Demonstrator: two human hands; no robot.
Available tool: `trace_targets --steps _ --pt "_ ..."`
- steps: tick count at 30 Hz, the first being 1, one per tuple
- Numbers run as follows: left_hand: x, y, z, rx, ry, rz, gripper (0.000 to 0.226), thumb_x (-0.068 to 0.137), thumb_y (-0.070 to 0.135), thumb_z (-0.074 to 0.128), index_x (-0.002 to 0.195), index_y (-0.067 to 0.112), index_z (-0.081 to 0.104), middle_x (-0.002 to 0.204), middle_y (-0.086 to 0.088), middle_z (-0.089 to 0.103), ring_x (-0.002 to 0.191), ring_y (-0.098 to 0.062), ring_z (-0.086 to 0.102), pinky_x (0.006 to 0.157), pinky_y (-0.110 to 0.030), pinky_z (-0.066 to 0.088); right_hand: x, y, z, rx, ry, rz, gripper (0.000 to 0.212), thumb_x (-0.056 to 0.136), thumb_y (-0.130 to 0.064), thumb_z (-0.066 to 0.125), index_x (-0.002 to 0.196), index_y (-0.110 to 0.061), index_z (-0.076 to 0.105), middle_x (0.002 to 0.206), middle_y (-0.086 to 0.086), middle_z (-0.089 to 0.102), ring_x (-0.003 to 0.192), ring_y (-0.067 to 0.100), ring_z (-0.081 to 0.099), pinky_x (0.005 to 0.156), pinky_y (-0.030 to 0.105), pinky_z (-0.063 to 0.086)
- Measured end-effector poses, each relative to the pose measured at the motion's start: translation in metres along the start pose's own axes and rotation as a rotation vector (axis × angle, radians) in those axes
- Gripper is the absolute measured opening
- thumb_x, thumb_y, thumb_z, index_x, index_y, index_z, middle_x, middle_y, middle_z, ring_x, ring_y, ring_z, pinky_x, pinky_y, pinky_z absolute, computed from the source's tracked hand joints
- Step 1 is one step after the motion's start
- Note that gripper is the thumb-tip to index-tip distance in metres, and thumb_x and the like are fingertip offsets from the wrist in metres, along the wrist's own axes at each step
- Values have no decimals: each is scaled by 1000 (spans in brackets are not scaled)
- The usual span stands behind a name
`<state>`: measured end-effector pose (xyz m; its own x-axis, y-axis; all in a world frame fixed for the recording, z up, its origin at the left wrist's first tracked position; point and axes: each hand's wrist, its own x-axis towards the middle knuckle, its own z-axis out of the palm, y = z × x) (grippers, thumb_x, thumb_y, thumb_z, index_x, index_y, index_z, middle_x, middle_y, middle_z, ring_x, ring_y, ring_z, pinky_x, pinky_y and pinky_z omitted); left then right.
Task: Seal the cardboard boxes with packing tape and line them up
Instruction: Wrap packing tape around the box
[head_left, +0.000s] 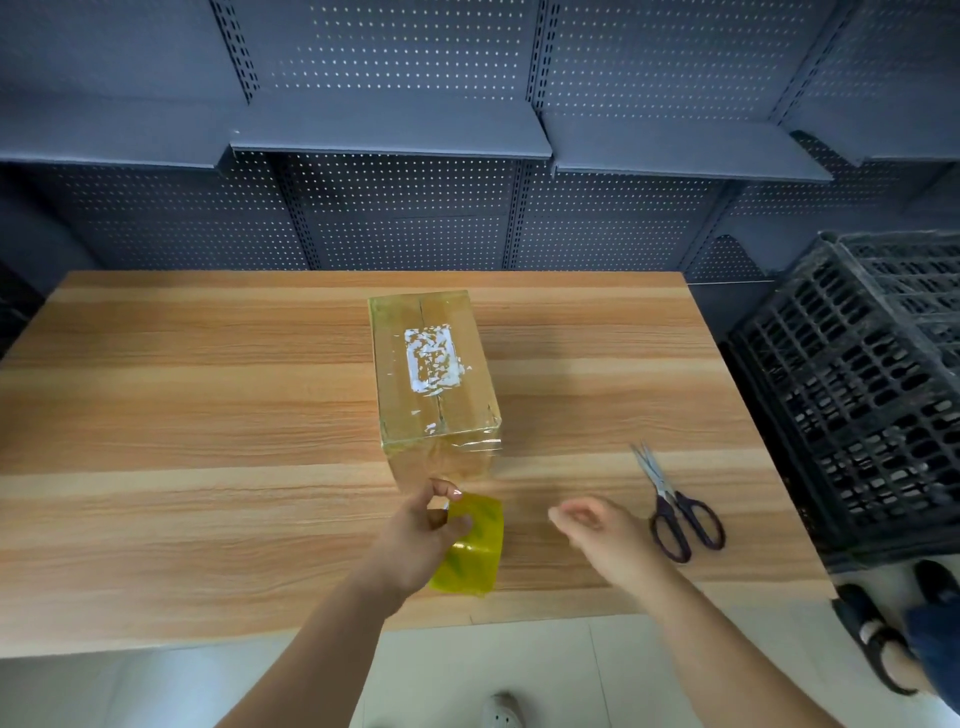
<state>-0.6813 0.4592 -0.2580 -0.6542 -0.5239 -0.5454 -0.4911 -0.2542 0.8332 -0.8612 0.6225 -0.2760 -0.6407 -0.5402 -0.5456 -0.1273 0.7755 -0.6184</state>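
Observation:
A cardboard box (434, 374) wrapped in clear yellowish tape stands in the middle of the wooden table (208, 415), with a torn white label on its top. Just in front of it my left hand (421, 535) grips a roll of yellow packing tape (475, 545), thumb and fingers round its rim. My right hand (597, 525) hovers over the table to the right of the roll, fingers loosely curled and holding nothing. Black-handled scissors (675, 509) lie on the table right of that hand.
A black plastic crate (857, 395) stands off the table's right edge. Dark pegboard shelving (389, 140) runs behind the table. Another person's feet in black shoes (872, 629) are on the floor at the lower right.

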Motion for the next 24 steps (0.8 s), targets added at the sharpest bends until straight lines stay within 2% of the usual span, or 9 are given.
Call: trace_targets --steps 2,5,7,9,12,14,17,21,24 --pt "3 1 10 55 -49 31 26 90 8 65 104 26 51 79 -2 68 70 -17 55 66 -29 45 -9 -18 14 284 -198 -26 27 91 -45 64 117 -38 59 119 -16 63 103 4 63 83 27 52" --pt "7 4 27 188 -100 72 34 87 5 62 104 32 50 84 -9 69 69 -15 52 64 -27 44 -1 -14 15 365 -199 -180 34 91 -27 68 119 -44 59 122 -16 61 113 -1 57 92 21 48" --pt "11 8 38 247 -128 102 34 87 6 61 103 33 49 81 -9 67 66 -15 49 62 -26 42 5 -7 11 289 -124 -267 34 88 -22 72 113 -43 64 119 -14 60 111 -5 55 89 14 43" --pt "16 10 50 283 -155 126 35 87 6 60 103 34 48 75 -5 64 66 -14 48 62 -25 41 11 2 7 218 -4 -364 31 83 -17 76 101 -41 69 113 -16 60 110 -3 54 90 13 40" --pt "25 15 66 314 -201 148 37 88 6 59 105 36 48 85 -13 67 69 -14 50 66 -28 43 17 20 2 245 175 -464 24 78 -5 79 84 -28 79 97 -18 68 98 0 62 83 17 47" --pt "31 20 78 285 -187 158 37 88 5 60 106 36 50 86 -11 69 70 -13 52 67 -28 43 16 29 -1 175 375 -565 18 79 -4 77 88 -19 80 94 -16 72 93 -1 64 82 14 49" --pt "41 31 98 227 -124 171 35 88 4 62 106 34 55 72 -7 64 63 -13 47 61 -26 39 15 34 -8 1 646 -740 18 87 -18 64 94 -12 79 96 -3 74 90 1 65 85 10 48" --pt "58 46 119 258 -46 182 29 85 10 67 102 33 59 56 11 50 52 -12 39 53 -24 34 20 38 -26 -81 764 -777 26 91 -21 55 97 -10 79 102 0 75 93 10 69 90 9 46" --pt "72 55 132 423 45 246 26 83 17 67 100 35 61 64 9 59 61 -15 50 61 -27 42 23 48 -29 -170 616 -684 35 93 -25 51 120 -14 71 125 -2 67 109 11 65 95 16 47"
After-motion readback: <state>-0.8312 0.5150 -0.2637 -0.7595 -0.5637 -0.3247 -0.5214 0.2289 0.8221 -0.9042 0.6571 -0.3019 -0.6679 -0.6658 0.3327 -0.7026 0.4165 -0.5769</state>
